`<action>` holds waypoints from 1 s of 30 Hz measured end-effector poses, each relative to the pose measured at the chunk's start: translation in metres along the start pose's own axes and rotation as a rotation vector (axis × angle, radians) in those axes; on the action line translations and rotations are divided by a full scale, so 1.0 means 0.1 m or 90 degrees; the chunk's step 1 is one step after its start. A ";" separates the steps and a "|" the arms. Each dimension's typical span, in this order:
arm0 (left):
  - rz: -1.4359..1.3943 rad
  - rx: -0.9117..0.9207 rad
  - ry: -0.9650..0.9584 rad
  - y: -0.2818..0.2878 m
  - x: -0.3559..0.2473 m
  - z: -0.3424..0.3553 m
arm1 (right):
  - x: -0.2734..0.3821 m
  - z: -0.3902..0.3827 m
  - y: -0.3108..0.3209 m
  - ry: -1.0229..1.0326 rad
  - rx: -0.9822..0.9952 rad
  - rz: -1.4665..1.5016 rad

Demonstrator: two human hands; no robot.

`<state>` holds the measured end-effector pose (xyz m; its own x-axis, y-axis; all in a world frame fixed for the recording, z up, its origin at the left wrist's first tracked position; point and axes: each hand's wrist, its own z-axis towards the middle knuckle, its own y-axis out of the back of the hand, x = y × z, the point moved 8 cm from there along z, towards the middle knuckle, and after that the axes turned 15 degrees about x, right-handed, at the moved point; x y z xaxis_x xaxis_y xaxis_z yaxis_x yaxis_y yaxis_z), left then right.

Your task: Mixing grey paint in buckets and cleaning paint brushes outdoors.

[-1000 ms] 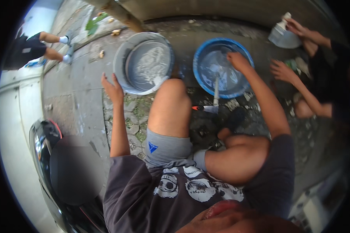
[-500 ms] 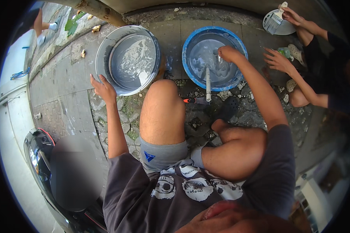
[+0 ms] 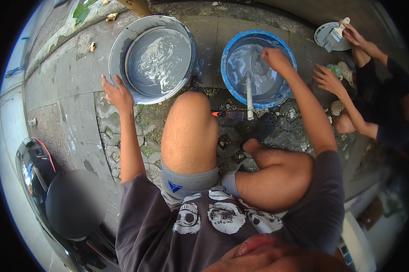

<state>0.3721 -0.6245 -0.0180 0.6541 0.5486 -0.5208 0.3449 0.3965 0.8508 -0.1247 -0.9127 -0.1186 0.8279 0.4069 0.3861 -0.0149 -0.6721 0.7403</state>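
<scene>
The blue basin (image 3: 224, 70) is sitting on the ground in front of the person, and the wide grey pail (image 3: 117, 63) is standing to its left; both are carrying grey, paint-like liquid (image 3: 161, 61). Loaded like that, each is probably going to be heavy and prone to slosh, the walls fairly stiff, the wet rims likely slippery, so two hands on opposite sides are looking like the safest hold. A pale stick (image 3: 249, 97) is leaning over the basin's near edge, likely light and stiff, best taken by its outer end. From where I'm standing, the right hand (image 3: 273, 59) is hanging over the basin, its fingers curling closed; what they are gripping, if anything, I can't tell. The left hand (image 3: 117, 94) is hovering by the pail's near-left side, fingers spreading wide, holding nothing, possibly touching the wall.
</scene>
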 end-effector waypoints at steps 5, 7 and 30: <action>-0.010 0.002 0.010 -0.03 0.02 -0.01 | 0.08 -0.43 0.29 0.001 -0.069 0.047; -0.016 0.006 0.010 -0.04 0.04 -0.01 | 0.18 -0.61 0.45 0.053 -0.155 0.054; -0.007 0.046 -0.013 -0.12 0.07 0.04 | 0.17 -2.72 2.08 0.037 -0.468 -0.057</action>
<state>0.3746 -0.6284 -0.0315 0.6637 0.5286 -0.5292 0.3990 0.3483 0.8482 -0.2663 -0.8776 0.1913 0.8125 0.4865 0.3211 -0.3375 -0.0565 0.9396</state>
